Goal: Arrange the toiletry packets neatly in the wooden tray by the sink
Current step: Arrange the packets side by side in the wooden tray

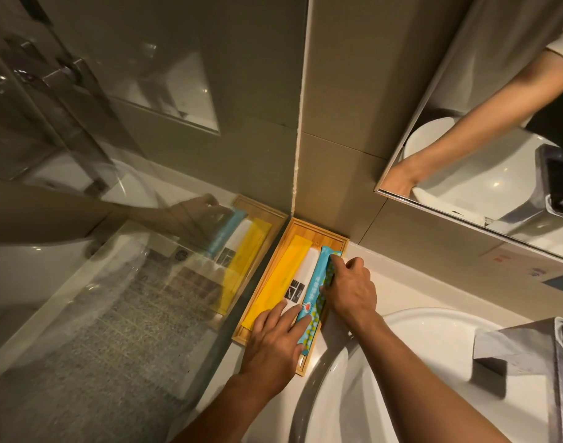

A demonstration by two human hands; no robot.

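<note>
1. From the head camera I look down on a wooden tray (pixel 332 243) that sits in the corner of a pale counter (pixel 401 282), its far end against the tiled wall (pixel 337 123) and its left long side against a glass panel (pixel 98 282).
2. Three long packets lie side by side along the tray's length. The yellow packet (pixel 278 276) is leftmost, flat on the tray floor.
3. The white packet (pixel 307 273) is in the middle, mostly covered; I can see black printed squares near its centre, but the text is too small for me to read.
4. The blue packet (pixel 315 287) with dotted edging is rightmost, along the tray's right rim and overlapping the white one.
5. Left hand (pixel 273 343): palm down over the near end of the tray, fingers spread flat and pressing on the near ends of the white and blue packets. It is unclenched, not gripping anything.
6. Right hand (pixel 350 289): fingers curled over the blue packet's right edge near its far half, thumb side hidden. It is closed around that packet's edge.
7. A white sink basin (pixel 385 362) lies just right of the tray, under the right forearm.
8. The mirror (pixel 481 139) at upper right reflects an arm and the basin; the glass panel reflects the tray and packets.
</note>
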